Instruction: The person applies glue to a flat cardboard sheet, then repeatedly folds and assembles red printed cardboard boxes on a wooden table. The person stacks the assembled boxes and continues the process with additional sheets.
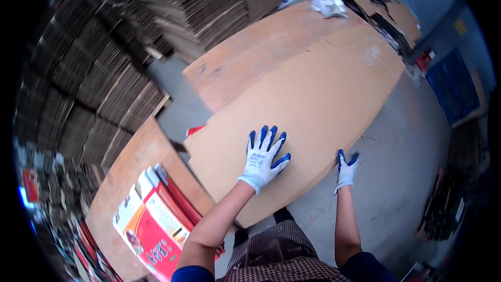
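down below the head camera, a large sheet of brown cardboard (313,99) lies flat across a wooden surface (245,57), its near edge hanging out past the surface toward the person. the left hand (263,159), in a white glove with blue fingertips, rests palm down on the sheet near its front edge, fingers spread wide and pressed flat against the cardboard. the right hand (346,169), gloved the same way, is at the sheet's right-hand edge, fingers curled over that edge so that it grips the cardboard there; the thumb side is hard to make out. both bare forearms come up from the lower rim, over a checked apron (282,256).

to the left of the sheet, on a second wooden surface (130,162), lies a stack of flat printed cartons (156,224) in red, orange and white, near the left forearm but apart from the sheet. tall stacks of flattened brown cardboard (104,73) fill the left side and the top of the view. a crumpled bit of clear plastic (326,2) sits at the far end of the surface, well apart from the hands. grey concrete floor (407,167) shows to the right, and a blue crate (451,86) stands by the far right wall.
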`<state>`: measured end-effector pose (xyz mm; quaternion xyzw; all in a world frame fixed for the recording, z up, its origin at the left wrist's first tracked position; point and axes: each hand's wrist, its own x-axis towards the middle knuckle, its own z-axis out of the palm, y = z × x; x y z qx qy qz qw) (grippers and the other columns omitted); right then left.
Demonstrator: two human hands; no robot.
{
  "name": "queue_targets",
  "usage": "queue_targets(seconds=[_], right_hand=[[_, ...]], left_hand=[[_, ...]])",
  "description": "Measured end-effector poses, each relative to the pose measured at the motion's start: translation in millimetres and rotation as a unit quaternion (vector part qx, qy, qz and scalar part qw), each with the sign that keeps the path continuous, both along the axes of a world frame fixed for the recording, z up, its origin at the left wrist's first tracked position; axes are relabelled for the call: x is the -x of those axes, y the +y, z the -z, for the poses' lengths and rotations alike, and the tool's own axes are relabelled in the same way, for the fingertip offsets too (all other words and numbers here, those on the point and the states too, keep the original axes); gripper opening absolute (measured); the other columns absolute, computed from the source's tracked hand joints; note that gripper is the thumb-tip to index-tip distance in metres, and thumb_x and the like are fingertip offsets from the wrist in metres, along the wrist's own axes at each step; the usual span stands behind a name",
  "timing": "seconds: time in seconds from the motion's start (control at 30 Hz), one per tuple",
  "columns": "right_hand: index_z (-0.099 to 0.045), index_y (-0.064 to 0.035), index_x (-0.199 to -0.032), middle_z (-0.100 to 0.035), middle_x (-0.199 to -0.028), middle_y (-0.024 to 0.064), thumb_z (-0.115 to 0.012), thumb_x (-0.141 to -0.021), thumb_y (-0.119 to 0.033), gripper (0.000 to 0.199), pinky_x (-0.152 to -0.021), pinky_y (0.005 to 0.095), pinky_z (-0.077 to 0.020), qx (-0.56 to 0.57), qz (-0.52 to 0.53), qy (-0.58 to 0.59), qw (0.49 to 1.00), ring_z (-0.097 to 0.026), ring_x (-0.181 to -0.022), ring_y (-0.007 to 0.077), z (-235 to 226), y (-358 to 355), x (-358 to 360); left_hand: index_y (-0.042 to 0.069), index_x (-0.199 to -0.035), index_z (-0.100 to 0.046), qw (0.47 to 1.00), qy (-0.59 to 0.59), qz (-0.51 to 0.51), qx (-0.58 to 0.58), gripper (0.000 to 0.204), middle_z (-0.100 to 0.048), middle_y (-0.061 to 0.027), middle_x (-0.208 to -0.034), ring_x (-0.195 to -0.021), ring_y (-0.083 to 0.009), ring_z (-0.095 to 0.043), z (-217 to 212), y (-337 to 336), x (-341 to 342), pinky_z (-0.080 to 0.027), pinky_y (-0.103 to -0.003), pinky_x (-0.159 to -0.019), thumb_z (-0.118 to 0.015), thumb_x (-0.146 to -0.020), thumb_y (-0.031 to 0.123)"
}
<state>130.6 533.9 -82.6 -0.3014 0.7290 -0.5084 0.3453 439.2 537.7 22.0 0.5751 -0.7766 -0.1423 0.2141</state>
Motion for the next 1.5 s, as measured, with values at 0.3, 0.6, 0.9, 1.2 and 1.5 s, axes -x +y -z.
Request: queue_targets(seconds=[0.3, 0.6, 0.9, 1.2, 1.5], right_hand=[[-0.017, -0.0043, -0.161, -0.02, -0.166, 0.0184, -0.068, -0.082, -0.062, 0.11, -0.12, 0.0625, -0.0153, -0.081, -0.561, 0.499, 0.655, -0.017, -0.153, 0.0425, -80.0, 141.7, -278.0], [-0.012, -0.008, -0.162, -0.01, -0.169, 0.0168, -0.057, -0.094, -0.032, 0.085, -0.116, 0.0692, -0.0206, -0.221, -0.512, 0.614, 0.559, -0.016, -0.15, 0.0523, -49.8, 178.9, -335.2], [-0.045, -0.0054, -0.146, -0.064, -0.123, 0.0242, -0.06, -0.09, -0.015, 0.059, -0.09, 0.0481, -0.054, 0.044, -0.479, 0.581, 0.656, -0.066, -0.106, 0.0404, -244.1, 162.5, -313.7], [-0.05, 0.0028, -0.144, -0.067, -0.124, 0.0118, -0.059, -0.1, -0.027, 0.053, -0.096, 0.0294, -0.0529, 0.232, -0.41, 0.033, 0.881, -0.066, -0.11, 0.0173, -523.2, 218.7, -268.3], [-0.044, 0.0001, -0.151, -0.053, -0.145, 0.0101, -0.065, -0.092, -0.018, 0.064, -0.106, 0.0291, -0.0437, 0.037, -0.546, -0.047, 0.836, -0.054, -0.124, 0.0192, -281.0, 242.5, -376.1]], left_hand=[[0.008, -0.146, -0.051, 0.945, -0.045, -0.322, 0.042, 0.063, -0.043, -0.0177, -0.155, -0.147, -0.0383, -0.033, -58.7, 309.4, -245.1, -0.016, -0.057, -0.123, -0.066, -0.086, 0.02], [0.017, -0.152, -0.045, 0.835, -0.156, -0.521, -0.085, 0.077, -0.028, -0.0185, -0.164, -0.153, -0.0427, -0.016, 23.8, 463.2, -329.6, -0.005, -0.061, -0.123, -0.068, -0.087, 0.051], [0.002, -0.144, -0.052, 0.579, 0.445, -0.678, -0.088, 0.076, -0.066, -0.0182, -0.127, -0.112, -0.0265, -0.064, 121.2, 591.2, -437.5, -0.05, -0.038, -0.095, -0.076, -0.087, 0.046], [0.007, -0.144, -0.052, 0.596, 0.31, -0.725, -0.148, 0.081, -0.065, -0.0224, -0.131, -0.119, -0.0374, -0.064, 70.4, 547.4, -407.5, -0.05, -0.045, -0.096, -0.077, -0.081, 0.051], [0.003, -0.147, -0.047, 0.447, 0.718, -0.531, -0.044, 0.084, -0.058, -0.0177, -0.143, -0.127, -0.0342, -0.058, 108.6, 526.2, -391.7, -0.046, -0.045, -0.108, -0.053, -0.094, 0.068]])
